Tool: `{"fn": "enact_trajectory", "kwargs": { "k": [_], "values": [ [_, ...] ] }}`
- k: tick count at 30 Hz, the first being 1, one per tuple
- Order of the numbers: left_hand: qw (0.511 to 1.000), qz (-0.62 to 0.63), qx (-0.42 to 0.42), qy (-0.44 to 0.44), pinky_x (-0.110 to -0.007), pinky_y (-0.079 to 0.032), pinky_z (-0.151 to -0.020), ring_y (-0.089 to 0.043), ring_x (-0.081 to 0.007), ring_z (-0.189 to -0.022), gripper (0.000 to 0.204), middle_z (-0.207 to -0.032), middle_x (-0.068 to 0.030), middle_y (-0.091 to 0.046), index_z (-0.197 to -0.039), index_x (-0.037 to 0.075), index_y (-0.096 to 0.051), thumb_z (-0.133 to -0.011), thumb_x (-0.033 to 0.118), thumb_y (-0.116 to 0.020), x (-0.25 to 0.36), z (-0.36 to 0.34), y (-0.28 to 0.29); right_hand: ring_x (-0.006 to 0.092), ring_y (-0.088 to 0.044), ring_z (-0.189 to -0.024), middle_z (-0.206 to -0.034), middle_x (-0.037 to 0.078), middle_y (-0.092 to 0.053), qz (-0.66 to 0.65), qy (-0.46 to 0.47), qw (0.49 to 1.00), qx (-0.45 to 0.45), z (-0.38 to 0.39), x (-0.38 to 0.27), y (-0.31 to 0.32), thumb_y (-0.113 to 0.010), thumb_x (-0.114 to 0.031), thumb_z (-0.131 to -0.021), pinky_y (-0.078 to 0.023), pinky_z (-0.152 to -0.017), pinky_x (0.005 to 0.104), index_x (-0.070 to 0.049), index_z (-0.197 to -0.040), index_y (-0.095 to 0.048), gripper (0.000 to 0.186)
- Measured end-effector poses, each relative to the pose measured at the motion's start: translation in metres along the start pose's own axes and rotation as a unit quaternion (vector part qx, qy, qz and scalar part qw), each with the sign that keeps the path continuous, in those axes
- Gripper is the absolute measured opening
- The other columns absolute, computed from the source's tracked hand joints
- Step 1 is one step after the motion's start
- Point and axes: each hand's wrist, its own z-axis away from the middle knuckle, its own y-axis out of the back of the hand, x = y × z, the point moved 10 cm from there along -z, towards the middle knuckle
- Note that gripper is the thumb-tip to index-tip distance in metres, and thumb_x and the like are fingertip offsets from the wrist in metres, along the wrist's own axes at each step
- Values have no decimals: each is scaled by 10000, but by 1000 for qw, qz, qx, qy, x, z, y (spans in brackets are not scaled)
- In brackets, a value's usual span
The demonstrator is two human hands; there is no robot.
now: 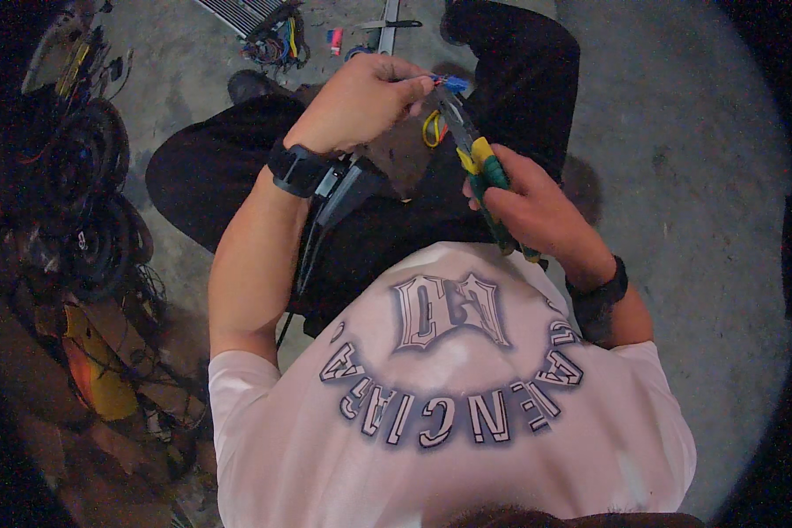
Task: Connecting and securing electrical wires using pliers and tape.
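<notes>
Plainly, left grip (365,99) pinches a small red-and-blue piece (452,84); right grip (537,201) clasps green-handled pliers (493,176).

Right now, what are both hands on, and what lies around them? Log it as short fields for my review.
Left hand: fingertips pinched at the left end of a small blue piece
Right hand: closed around the handles of green-and-yellow pliers
Pliers' tips: right at the blue piece; whether they grip it is too small to tell
Wrists: a black band on the left, another on the right
Floor ahead: coloured wires, a metal bar
Far left: round black items, cables
</notes>
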Motion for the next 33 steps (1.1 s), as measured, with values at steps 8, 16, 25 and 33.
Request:
{"fn": "enact_trajectory", "kwargs": {
  "k": [8, 16, 25, 33],
  "values": [
    [995, 78, -67, 10, -211, -370, -478, -499, -41, -565, 259, -747, 42, -617, -1025, 59, -704, -964, 290, -606, 6, 6, -1, 462, -594, -909, -934, 269, -608, 123, 25, 991, 41, 3, -10, 7, -568, -161, -859, -470, -783, 466, 42, -1059, -525, 288],
    [993, 115, -25, 0, -192, -364, -481, -539, -49, -576, 439, -749, 15, -639, -1030, 62, -705, -920, 480, -628, 16, 4, 0, 466, -590, -915, -930, 268, -609, 171, 20, 984, 48, 7, -17, 6, -569, -163, -858, -470, -776, 469, 45, -1067, -523, 299],
    [986, 58, -148, -53, -204, -282, -454, -412, -22, -512, 391, -709, 37, -650, -959, 68, -743, -929, 442, -631, 19, -8, -18, 337, -645, -816, -879, 188, -646, 66, 17, 997, 29, -3, -8, -12, -579, -145, -856, -495, -716, 413, 32, -1083, -547, 289],
    [995, 80, -54, -14, -208, -257, -429, -374, -22, -455, 309, -619, 52, -577, -932, 54, -744, -950, 331, -609, 14, -12, -6, 172, -626, -815, -898, 99, -608, -259, -162, 951, -47, 5, 1, -31, -487, -24, -753, -468, -604, 253, 32, -1091, -548, 348]
  ]
}}
